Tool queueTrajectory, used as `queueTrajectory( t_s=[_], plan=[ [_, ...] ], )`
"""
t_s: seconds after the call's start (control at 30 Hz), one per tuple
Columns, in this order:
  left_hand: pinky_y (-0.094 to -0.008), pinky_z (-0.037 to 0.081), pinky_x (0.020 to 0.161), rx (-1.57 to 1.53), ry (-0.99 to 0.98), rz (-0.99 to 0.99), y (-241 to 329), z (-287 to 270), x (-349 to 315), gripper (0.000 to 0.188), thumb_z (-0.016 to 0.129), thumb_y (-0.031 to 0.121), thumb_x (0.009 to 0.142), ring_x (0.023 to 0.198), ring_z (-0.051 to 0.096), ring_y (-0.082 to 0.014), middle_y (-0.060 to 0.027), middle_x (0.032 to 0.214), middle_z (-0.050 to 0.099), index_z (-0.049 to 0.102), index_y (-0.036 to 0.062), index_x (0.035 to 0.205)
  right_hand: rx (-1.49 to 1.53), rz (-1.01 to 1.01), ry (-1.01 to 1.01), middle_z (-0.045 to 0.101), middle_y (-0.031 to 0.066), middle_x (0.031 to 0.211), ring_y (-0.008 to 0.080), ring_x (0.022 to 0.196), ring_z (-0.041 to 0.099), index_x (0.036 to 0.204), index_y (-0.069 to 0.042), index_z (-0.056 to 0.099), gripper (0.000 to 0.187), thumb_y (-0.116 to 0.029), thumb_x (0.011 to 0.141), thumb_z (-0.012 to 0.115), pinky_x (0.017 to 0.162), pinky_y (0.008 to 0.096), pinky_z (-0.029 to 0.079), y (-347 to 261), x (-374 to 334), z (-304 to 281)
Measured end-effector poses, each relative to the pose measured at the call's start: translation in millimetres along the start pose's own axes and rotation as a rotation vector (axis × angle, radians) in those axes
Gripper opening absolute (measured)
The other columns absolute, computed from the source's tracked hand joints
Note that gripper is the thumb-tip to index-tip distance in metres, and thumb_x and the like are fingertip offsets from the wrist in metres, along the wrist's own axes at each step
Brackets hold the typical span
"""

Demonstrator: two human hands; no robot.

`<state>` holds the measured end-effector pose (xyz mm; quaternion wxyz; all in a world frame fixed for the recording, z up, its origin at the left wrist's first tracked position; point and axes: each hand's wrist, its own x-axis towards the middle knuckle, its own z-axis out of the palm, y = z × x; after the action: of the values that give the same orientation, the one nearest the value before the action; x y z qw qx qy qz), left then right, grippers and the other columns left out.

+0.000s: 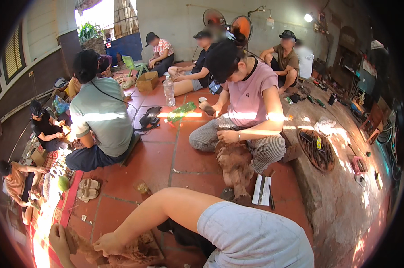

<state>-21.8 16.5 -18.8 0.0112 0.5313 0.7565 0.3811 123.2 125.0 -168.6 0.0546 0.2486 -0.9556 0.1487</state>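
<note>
Low at the left, my left hand (59, 240) is closed on a flat brown piece (71, 241), whose exact kind I cannot make out. It is held against the narrow end of a reddish-brown carving (141, 250), which looks like wood and has a rough, knobbly shape. My right hand (108, 244) reaches across from the right and is closed over the carving's slimmer part, close to the left hand. The carving's lower side is cut off by the picture's edge.
Opposite sits a person in a pink top (251, 98) with a larger carving (235, 167). Nearby lie a white strip (261, 190), a small glass jar (142, 187) and sandals (88, 189). A basket of tools (317, 152) stands right. Several other people sit around.
</note>
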Motion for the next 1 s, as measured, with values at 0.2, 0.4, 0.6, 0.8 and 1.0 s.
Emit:
queueTrajectory(
  t_s=[0.2, 0.4, 0.6, 0.8, 1.0],
  plan=[
    [-0.0293, 0.034, 0.058, 0.007, 0.008, 0.028, -5, -2, 0, 0.026, 0.051, 0.017, 0.095, 0.063, 0.036, -0.0122, -0.0033, 0.067, 0.039, 0.045, 0.0004, 0.076, 0.173, 0.12, 0.307, 0.043, 0.0199, 0.126, 0.0409, 0.123, 0.04, 0.105, 0.004, 0.061, 0.041, -0.024, 0.075, 0.064, 0.091, 0.0513, 0.041, -26, -23, 23],
    [-0.0292, 0.034, 0.059, 0.009, 0.001, 0.02, 4, 3, 5, 0.027, 0.05, 0.017, 0.096, 0.064, 0.036, -0.0122, -0.0034, 0.067, 0.039, 0.044, 0.0001, 0.076, -0.121, -0.038, 0.256, 0.041, 0.0179, 0.128, 0.0363, 0.123, 0.041, 0.088, -0.012, 0.073, 0.024, -0.03, 0.075, 0.064, 0.09, 0.0481, 0.044, -7, -12, 15],
    [-0.0286, 0.037, 0.061, -0.003, 0.002, -0.004, -3, -2, 0, 0.024, 0.052, 0.017, 0.095, 0.066, 0.04, -0.012, -0.0036, 0.069, 0.043, 0.048, -0.0004, 0.079, -0.239, -0.061, 0.232, 0.048, 0.0145, 0.111, 0.0378, 0.122, 0.041, 0.081, -0.009, 0.069, 0.021, -0.027, 0.074, 0.062, 0.085, 0.0504, 0.046, -28, -27, 6],
    [-0.0337, 0.041, 0.065, 0.11, 0.015, -0.039, 10, -6, -3, 0.024, 0.053, 0.019, 0.09, 0.067, 0.046, -0.0185, -0.01, 0.07, 0.049, 0.051, -0.0021, 0.08, -0.044, -0.189, 0.462, 0.049, 0.0121, 0.112, 0.0403, 0.127, 0.037, 0.069, -0.01, 0.067, 0.023, -0.032, 0.062, 0.066, 0.089, 0.0527, 0.046, -15, -25, 2],
    [-0.0332, 0.043, 0.063, 0.113, 0.051, -0.026, 22, -2, -7, 0.028, 0.057, 0.025, 0.089, 0.064, 0.052, -0.0188, -0.0123, 0.069, 0.056, 0.059, -0.0028, 0.083, -0.075, -0.031, 0.186, 0.049, 0.0161, 0.122, 0.0343, 0.124, 0.041, 0.08, -0.014, 0.072, 0.02, -0.028, 0.066, 0.067, 0.09, 0.0447, 0.046, -29, -29, -20]
  ],
)
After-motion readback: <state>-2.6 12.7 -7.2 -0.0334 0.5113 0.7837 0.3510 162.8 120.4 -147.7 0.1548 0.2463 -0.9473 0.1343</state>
